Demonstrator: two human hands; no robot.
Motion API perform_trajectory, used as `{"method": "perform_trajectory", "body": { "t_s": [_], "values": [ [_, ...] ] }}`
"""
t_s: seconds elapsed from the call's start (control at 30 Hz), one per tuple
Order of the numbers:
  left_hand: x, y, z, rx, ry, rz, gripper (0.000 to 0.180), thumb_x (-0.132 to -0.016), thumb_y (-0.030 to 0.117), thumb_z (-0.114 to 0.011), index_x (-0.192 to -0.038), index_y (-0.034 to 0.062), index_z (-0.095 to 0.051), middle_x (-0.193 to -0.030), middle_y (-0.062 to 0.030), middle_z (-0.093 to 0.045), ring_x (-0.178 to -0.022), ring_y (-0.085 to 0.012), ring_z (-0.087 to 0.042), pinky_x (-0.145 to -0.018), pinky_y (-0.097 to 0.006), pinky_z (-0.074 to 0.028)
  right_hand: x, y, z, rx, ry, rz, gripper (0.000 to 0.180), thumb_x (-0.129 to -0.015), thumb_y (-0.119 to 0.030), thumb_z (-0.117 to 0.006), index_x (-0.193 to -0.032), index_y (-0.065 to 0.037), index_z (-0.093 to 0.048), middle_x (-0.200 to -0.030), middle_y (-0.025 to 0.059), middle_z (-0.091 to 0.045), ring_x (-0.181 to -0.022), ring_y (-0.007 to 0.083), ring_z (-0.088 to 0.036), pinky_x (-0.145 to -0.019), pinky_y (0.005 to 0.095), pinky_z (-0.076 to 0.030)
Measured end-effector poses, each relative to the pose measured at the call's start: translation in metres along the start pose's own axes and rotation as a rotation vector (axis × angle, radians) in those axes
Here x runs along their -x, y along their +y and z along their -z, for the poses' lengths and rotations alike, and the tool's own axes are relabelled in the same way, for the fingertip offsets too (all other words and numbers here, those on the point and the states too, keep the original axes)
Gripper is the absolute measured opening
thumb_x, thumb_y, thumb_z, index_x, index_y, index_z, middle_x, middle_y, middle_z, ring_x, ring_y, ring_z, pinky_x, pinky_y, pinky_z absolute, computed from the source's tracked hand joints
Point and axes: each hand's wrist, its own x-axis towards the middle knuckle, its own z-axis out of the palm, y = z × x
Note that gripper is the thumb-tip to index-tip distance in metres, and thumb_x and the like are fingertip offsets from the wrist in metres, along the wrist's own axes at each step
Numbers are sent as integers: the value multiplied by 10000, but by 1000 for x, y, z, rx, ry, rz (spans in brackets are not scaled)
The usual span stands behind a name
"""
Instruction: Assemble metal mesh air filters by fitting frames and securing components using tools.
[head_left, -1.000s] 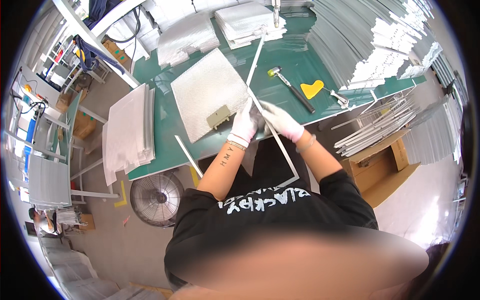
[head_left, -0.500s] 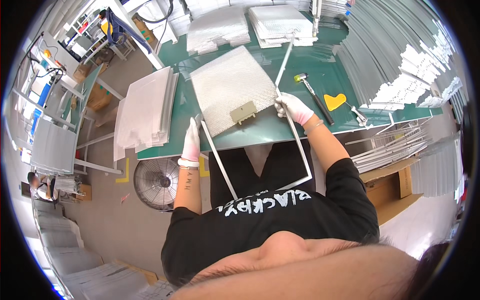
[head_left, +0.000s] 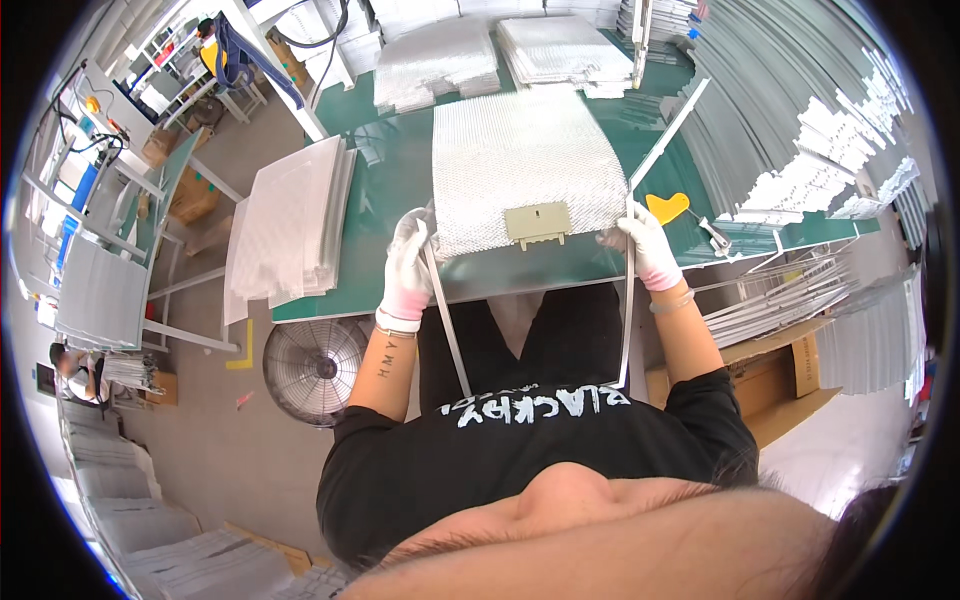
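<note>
A silvery mesh sheet (head_left: 530,150) with a grey-green plastic latch piece (head_left: 537,222) on its near edge lies over the table in front of me. Thin pale metal frame bars (head_left: 448,325) run from both sides of the sheet back toward my body, and one bar (head_left: 668,138) angles out at the far right. My gloved left hand (head_left: 408,268) is closed round the left bar by the sheet's near left corner. On the opposite side, my gloved right hand (head_left: 650,248) grips the right bar beside the sheet's near right corner.
On the green table (head_left: 390,180) lie a stack of white sheets (head_left: 290,215) at left and mesh stacks (head_left: 560,50) behind. A yellow scraper-shaped piece (head_left: 665,208) and a small tool (head_left: 716,236) lie right. A floor fan (head_left: 318,370) and an open carton (head_left: 790,390) stand below.
The mesh sheet and frame have shifted right and turned straighter to me. My left hand has closed on the left bar; my right hand moved right. The hammer has gone out of sight.
</note>
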Motion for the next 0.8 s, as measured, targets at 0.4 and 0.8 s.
{"method": "perform_trajectory", "body": {
  "t_s": [0.4,0.8],
  "values": [
    [28,9,-24,-146,-72,-120,559,-823,-43,-623,-1299,121,-378,-939,-28,-600,-754,-103,-599,-695,-234,-494,25,-7,-18,36,-29,128,351,-903,-125,-509,-1216,33,-483,-1003,111,-627,-845,181,-632,-826,357,-535],
    [87,54,-56,-188,193,-313,280,-822,-62,-556,-1099,-36,-531,-899,-44,-582,-769,-108,-561,-752,-276,-531,38,-35,-59,238,-195,299,352,-879,-204,-600,-1143,22,-540,-951,68,-642,-830,140,-600,-785,276,-471]
  ]
}}
